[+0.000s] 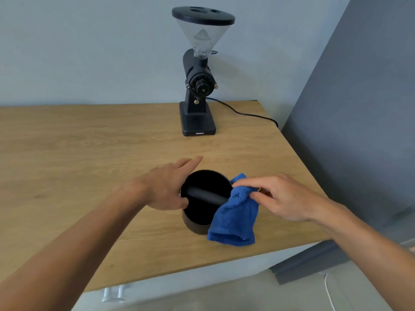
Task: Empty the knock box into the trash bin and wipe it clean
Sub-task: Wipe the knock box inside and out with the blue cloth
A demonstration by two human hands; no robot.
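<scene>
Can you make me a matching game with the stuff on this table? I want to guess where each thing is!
Things:
1. knock box
2. blue cloth
3. coffee grinder
4. left hand

Places or states:
A. standing at the back of the table, by the wall
B. pinched by the right hand, draped over a rim
C. resting against the box's left side
D. black inside, with a bar across it

Pairs: 1-D, 2-B, 3-A, 4-C

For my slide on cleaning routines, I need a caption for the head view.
Left hand steadies the knock box while right hand pinches a blue cloth at its rim.
</scene>
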